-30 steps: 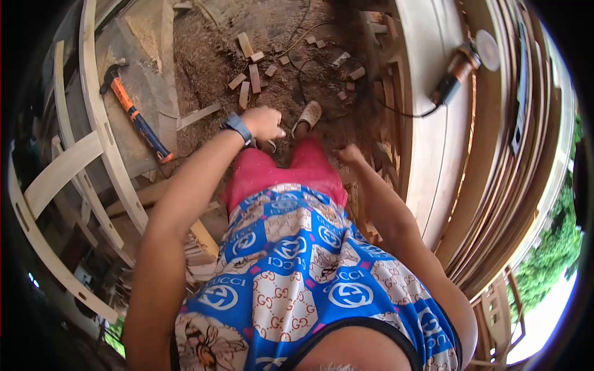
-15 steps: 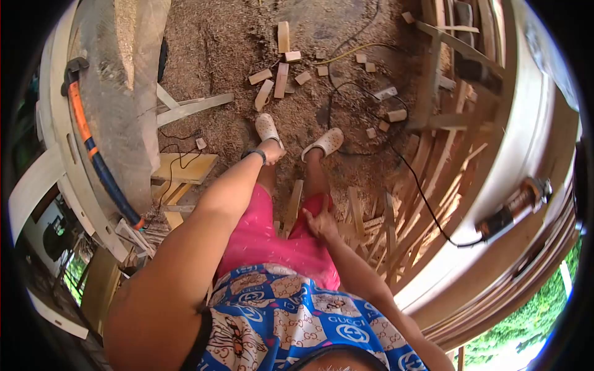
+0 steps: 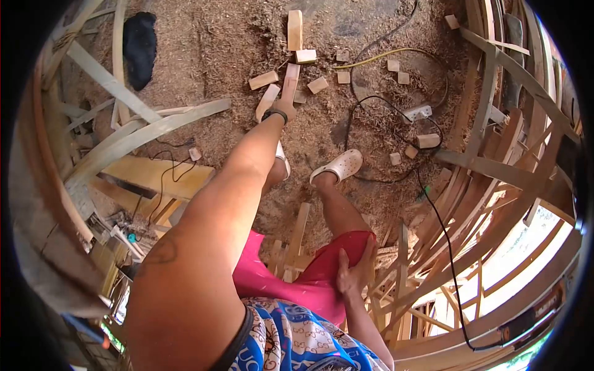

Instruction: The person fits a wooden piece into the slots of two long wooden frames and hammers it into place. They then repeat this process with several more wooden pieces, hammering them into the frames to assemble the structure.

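My left hand (image 3: 286, 107) reaches down to the floor and closes on the near end of a wooden block (image 3: 291, 75); its fingers are partly hidden. Beside that block lie another block (image 3: 268, 99) to the left and a small offcut (image 3: 317, 85) to the right. Farther out are a long upright-looking block (image 3: 295, 29) and a pale short one (image 3: 305, 56). Resting on my right knee, my right hand (image 3: 355, 273) has its thumb and fingers apart and holds no object.
Shavings cover the floor. A black cable (image 3: 348, 117) loops around a white power strip (image 3: 417, 113). Curved wooden strips (image 3: 179, 123) stand at left, with more stacked at right. A corded power tool (image 3: 533, 318) lies at lower right.
My left hand has moved from beside my left shoe forward to the wooden block. My right hand stays on the knee. The view has shifted, and the orange-handled hammer is mostly out of sight.
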